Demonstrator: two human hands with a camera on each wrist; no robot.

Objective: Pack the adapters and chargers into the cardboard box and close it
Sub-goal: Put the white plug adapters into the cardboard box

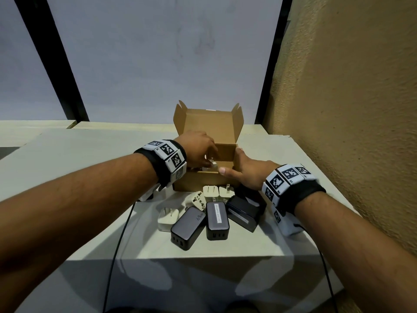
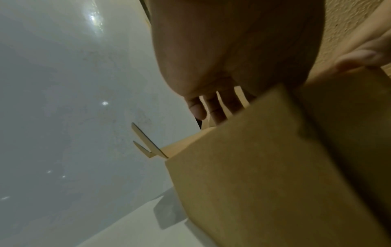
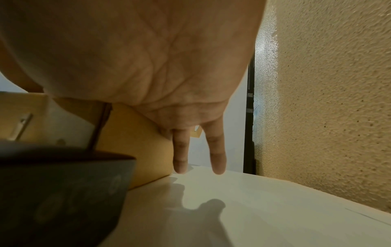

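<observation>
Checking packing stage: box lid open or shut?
Open. The lid stands upright behind the box, side flaps raised; the left hand reaches inside.

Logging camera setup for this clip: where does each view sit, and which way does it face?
Head: above, looking forward and down at box, chargers, both forearms, both hands.
Left wrist: under left hand, facing along its fingers into the box.
Right wrist: under right hand, low over table, facing box side.
All three share the box.

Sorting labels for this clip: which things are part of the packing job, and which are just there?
Job: cardboard box; white plug adapter in left hand; right hand steadying box; black chargers; white adapters.
Just there: cables; table; wall.
</observation>
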